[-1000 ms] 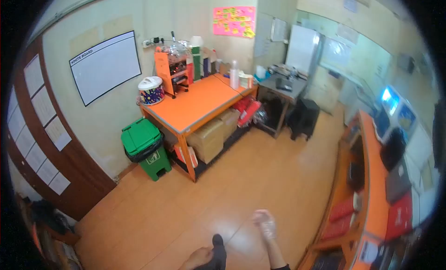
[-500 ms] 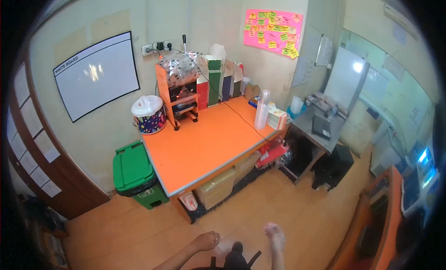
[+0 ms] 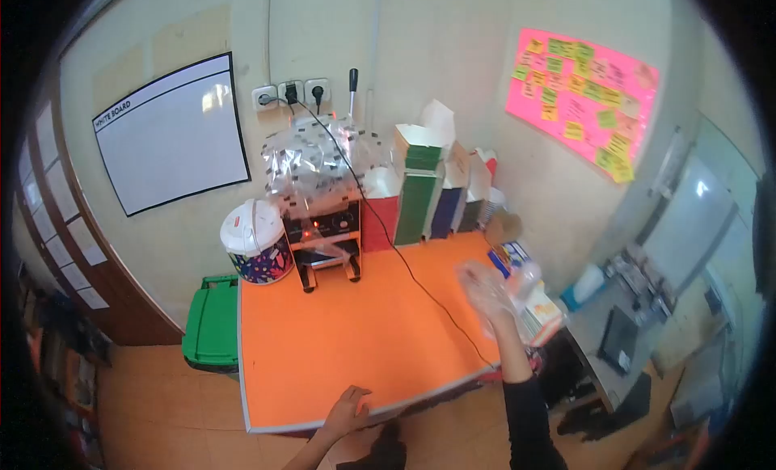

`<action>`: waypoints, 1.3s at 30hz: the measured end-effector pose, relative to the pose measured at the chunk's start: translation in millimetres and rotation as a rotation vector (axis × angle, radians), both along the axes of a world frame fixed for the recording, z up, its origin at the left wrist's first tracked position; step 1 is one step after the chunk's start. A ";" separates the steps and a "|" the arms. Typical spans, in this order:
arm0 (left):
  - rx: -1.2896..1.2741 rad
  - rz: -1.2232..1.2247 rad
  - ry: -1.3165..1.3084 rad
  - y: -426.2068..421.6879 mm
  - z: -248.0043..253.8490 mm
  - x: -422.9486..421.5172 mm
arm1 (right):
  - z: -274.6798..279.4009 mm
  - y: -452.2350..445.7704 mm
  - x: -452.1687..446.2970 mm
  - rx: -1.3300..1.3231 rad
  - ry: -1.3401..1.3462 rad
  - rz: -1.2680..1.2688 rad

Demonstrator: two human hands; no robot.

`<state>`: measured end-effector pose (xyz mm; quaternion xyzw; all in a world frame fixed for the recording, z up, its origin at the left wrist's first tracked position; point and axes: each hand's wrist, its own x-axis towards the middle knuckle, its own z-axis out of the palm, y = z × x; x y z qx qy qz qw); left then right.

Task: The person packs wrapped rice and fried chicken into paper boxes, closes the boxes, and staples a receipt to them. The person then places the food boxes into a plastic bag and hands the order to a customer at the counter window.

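Observation:
My right hand (image 3: 485, 292), in a clear plastic glove, reaches over the right part of the orange table (image 3: 339, 333). It is somewhat blurred; its fingers look stretched out, and nothing shows in them. Close beside it, partly hidden, are a translucent stack of plastic cups (image 3: 527, 281) and a white and yellow box (image 3: 543, 315). A blue box (image 3: 508, 258) lies just beyond the fingers. My bare left hand (image 3: 346, 412) is by the table's front edge, holding nothing, with fingers apart.
An orange-framed machine (image 3: 327, 236) stands at the back, heaped with clear plastic film (image 3: 315, 159). Its black cable (image 3: 416, 280) crosses the table. A patterned bucket (image 3: 257, 244) stands left, tall cartons (image 3: 416, 203) behind, and a green bin (image 3: 212, 324) beside the table.
I have come closer to the table, and the view has shifted. My right hand has risen from low by my body to the cups; my left hand has moved to the front edge and its fingers have spread.

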<state>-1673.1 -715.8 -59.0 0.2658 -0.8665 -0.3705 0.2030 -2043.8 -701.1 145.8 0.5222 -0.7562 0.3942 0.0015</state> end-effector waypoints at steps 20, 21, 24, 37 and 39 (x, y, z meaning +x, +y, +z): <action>-0.230 0.353 0.305 -324.0 70.1 -318.9 | -28.8 -453.6 -102.8 0.468 0.883 0.606; -0.201 0.414 0.323 -332.6 74.0 -326.8 | -13.3 -448.9 -97.7 0.535 0.871 0.629; -0.398 0.478 0.280 -366.9 74.4 -343.6 | -41.8 -482.4 -115.5 0.532 0.897 0.725; -0.500 0.505 0.126 -387.4 47.5 -347.4 | -37.3 -495.1 -123.1 0.629 0.830 0.802; -0.504 0.524 0.120 -382.0 49.2 -345.5 | -0.8 -489.5 -115.8 0.592 0.866 0.749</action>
